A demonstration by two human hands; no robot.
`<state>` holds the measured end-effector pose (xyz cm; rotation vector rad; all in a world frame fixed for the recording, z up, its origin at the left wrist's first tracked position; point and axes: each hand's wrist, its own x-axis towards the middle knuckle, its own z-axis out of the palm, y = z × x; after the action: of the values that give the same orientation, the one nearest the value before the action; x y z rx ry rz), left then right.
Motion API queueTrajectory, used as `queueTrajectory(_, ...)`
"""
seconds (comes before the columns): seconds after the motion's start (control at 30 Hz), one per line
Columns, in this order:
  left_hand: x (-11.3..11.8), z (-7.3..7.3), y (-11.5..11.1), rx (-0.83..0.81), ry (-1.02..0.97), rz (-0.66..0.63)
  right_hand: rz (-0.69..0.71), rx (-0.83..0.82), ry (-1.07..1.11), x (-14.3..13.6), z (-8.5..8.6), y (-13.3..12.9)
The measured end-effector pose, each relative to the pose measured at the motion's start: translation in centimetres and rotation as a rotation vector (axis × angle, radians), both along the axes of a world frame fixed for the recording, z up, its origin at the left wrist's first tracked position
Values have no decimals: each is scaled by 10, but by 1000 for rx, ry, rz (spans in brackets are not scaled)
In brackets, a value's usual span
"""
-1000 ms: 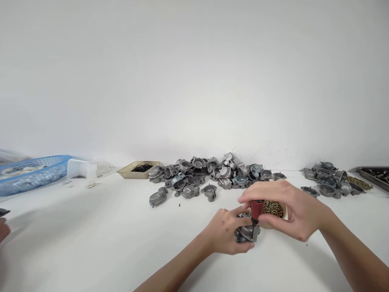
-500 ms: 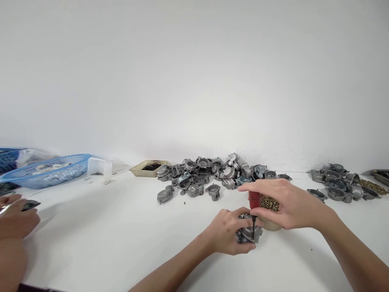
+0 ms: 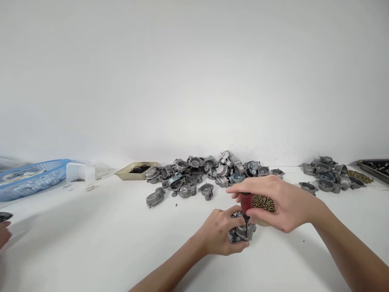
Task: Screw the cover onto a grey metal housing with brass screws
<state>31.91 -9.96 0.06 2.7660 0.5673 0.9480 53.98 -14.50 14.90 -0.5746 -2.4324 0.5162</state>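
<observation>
The left hand [image 3: 220,233] gripped a small grey metal casting [image 3: 241,232] on the white table [image 3: 91,243], fingers curled tightly around it. The right hand [image 3: 281,205] pinched a red-handled screwdriver [image 3: 245,202] between thumb and fingertips, upright, its tip down on the casting. A bowl of brass screws [image 3: 263,202] sat just behind, before a pile of castings [image 3: 209,172]

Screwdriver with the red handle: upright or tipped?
Upright. The red-handled screwdriver stands vertical in the right hand, tip down on the metal part in the left hand.
</observation>
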Motion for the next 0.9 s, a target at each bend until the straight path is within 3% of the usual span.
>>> queueTrajectory(0.1,0,0,0,-3,5,-1,77,-65,37,0,2,-1)
queueTrajectory(0.3,0,2,-1,-9,16,-13,17,49,54,-3,1,4)
queueTrajectory(0.5,-1,0,2,16,96,65,54,-13,84,-7,-7,9)
queueTrajectory(0.67,1,-2,2,44,47,44,-34,190,72,-8,-10,10)
queueTrajectory(0.83,1,-3,4,78,20,13,134,-60,126,-5,-8,11)
queueTrajectory(0.9,0,-3,4,75,24,19,149,-88,166,-5,-9,12)
